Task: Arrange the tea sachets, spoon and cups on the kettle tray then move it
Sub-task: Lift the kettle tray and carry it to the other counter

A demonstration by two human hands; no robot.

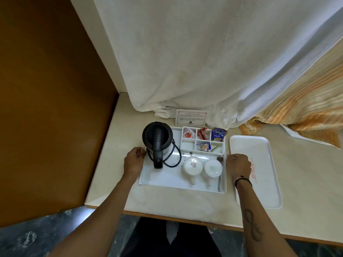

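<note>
White kettle tray between left grip, right grip.

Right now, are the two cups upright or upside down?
Upside down: both cups show flat white bases facing up, handles toward the person, on the tray.

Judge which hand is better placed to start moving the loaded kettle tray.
Neither alone; both. The left hand is at the white compartmented kettle tray's left edge beside the heavy black kettle, and the right hand is at its right edge. If forced, left, nearest the weight.
</note>
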